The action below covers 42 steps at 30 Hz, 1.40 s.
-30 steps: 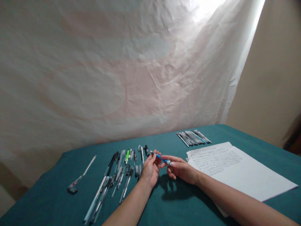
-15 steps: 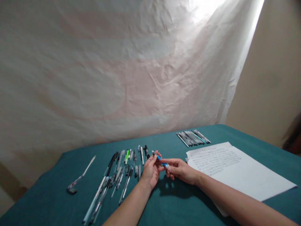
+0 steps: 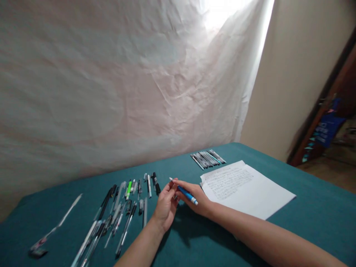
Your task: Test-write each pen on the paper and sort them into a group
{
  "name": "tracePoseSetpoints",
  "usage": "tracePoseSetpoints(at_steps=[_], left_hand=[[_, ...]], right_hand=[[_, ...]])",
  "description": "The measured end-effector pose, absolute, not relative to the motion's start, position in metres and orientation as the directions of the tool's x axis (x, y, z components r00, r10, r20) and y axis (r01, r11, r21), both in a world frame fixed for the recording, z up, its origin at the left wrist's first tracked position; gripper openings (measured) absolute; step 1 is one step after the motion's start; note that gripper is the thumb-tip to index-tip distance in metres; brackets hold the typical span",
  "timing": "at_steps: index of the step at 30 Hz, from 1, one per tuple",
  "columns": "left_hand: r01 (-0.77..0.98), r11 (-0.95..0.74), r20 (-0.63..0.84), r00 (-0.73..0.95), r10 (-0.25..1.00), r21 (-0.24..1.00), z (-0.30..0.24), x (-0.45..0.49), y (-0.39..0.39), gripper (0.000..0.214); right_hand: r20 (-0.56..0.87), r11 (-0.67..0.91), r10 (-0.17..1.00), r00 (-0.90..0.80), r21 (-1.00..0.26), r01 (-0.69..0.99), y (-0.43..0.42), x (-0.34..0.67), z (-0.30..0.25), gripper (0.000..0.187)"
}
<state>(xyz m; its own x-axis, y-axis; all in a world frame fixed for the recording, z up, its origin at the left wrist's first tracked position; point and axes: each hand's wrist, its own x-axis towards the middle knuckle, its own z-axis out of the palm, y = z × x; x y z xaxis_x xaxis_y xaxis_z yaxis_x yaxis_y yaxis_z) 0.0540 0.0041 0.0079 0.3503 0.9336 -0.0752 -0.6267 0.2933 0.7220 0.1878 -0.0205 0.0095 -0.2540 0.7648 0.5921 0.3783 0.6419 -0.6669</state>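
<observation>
A blue pen point(image 3: 187, 194) with a white tip and white end slants between my hands, above the cloth. My right hand point(image 3: 196, 196) grips it near the front, fingers curled round the barrel, its rear end pointing right and down. The fingers of my left hand point(image 3: 166, 204) are pinched at the front of the pen by its tip; the exact contact is partly hidden. To the left of my left hand lie many loose pens and caps, among them a green highlighter point(image 3: 128, 190), a black-and-white pen point(image 3: 149, 186) and a clear pen point(image 3: 126, 230).
Sheets of white paper point(image 3: 256, 196) with handwriting lie to the right, beyond my right forearm. A neat row of pens point(image 3: 208, 159) sits at the back. A thin white strip with a dark end point(image 3: 61, 221) rests far left on the green tablecloth point(image 3: 172, 252). A pale sheet hangs behind.
The view has turned right, so the table's things sit further left. My right hand has shifted its grip forward along the pen, and the pen's rear end now shows free.
</observation>
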Motion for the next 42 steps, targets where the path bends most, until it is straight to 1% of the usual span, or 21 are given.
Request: tracePoseSetpoints(at_steps=[3, 6, 9, 11, 14, 15, 17, 18, 20, 24, 28, 31, 33, 35, 39, 42], left_hand=[[-0.590, 0.232, -0.014, 0.350, 0.937, 0.773, 0.010, 0.059, 0.000, 0.024], [-0.470, 0.150, 0.034, 0.360, 0.932, 0.870, 0.014, 0.063, -0.006, 0.023], [-0.260, -0.016, 0.131, 0.430, 0.893, 0.965, 0.019, 0.067, -0.018, 0.022], [-0.130, -0.177, 0.220, 0.519, 0.826, 0.975, 0.022, 0.068, -0.029, 0.021], [-0.005, -0.417, 0.317, 0.657, 0.683, 0.909, 0.024, 0.069, -0.045, 0.028], [0.020, -0.477, 0.330, 0.697, 0.637, 0.879, 0.024, 0.069, -0.048, 0.032], [0.066, -0.561, 0.321, 0.763, 0.561, 0.825, 0.023, 0.070, -0.052, 0.038], [0.088, -0.592, 0.308, 0.787, 0.534, 0.801, 0.023, 0.070, -0.053, 0.040], [0.116, -0.638, 0.300, 0.809, 0.505, 0.761, 0.022, 0.070, -0.052, 0.043], [0.088, -0.688, 0.342, 0.818, 0.463, 0.721, 0.020, 0.071, -0.049, 0.046], [0.100, -0.683, 0.287, 0.857, 0.429, 0.723, 0.020, 0.072, -0.048, 0.047], [0.129, -0.661, 0.226, 0.877, 0.424, 0.740, 0.019, 0.073, -0.048, 0.046], [0.159, -0.672, 0.190, 0.889, 0.416, 0.723, 0.020, 0.074, -0.047, 0.046], [0.212, -0.730, 0.126, 0.917, 0.378, 0.650, 0.020, 0.076, -0.046, 0.049], [0.303, -0.847, -0.022, 0.945, 0.326, 0.437, 0.023, 0.078, -0.044, 0.054], [0.322, -0.871, -0.044, 0.943, 0.330, 0.370, 0.025, 0.079, -0.045, 0.054]], right_hand=[[0.599, 0.641, 0.755, -0.267, -0.589, 0.492, -0.021, 0.194, 0.018, 0.040], [0.609, 0.626, 0.758, -0.235, -0.576, 0.526, -0.016, 0.203, 0.035, 0.035], [0.622, 0.563, 0.779, -0.079, -0.639, 0.525, -0.009, 0.222, 0.049, 0.025], [0.572, 0.454, 0.817, 0.073, -0.716, 0.530, -0.007, 0.242, 0.050, 0.023], [0.468, 0.310, 0.853, 0.231, -0.810, 0.497, -0.013, 0.280, 0.039, 0.024], [0.434, 0.270, 0.860, 0.267, -0.833, 0.483, -0.017, 0.294, 0.033, 0.025], [0.317, 0.173, 0.898, 0.305, -0.892, 0.417, -0.027, 0.322, 0.021, 0.027], [0.261, 0.139, 0.919, 0.296, -0.916, 0.377, -0.033, 0.334, 0.015, 0.028], [0.203, 0.106, 0.939, 0.276, -0.937, 0.332, -0.046, 0.355, 0.007, 0.028], [0.154, 0.066, 0.964, 0.215, -0.928, 0.366, -0.068, 0.377, -0.002, 0.027], [0.216, 0.050, 0.926, 0.310, -0.883, 0.466, -0.074, 0.381, -0.012, 0.020], [0.261, 0.063, 0.917, 0.300, -0.840, 0.539, -0.071, 0.383, -0.018, 0.020], [0.284, 0.068, 0.911, 0.298, -0.819, 0.570, -0.070, 0.386, -0.021, 0.018], [0.319, 0.080, 0.896, 0.307, -0.798, 0.597, -0.069, 0.390, -0.023, 0.015], [0.366, 0.094, 0.878, 0.309, -0.763, 0.639, -0.068, 0.395, -0.027, 0.013], [0.386, 0.097, 0.871, 0.303, -0.740, 0.666, -0.068, 0.396, -0.029, 0.012]])
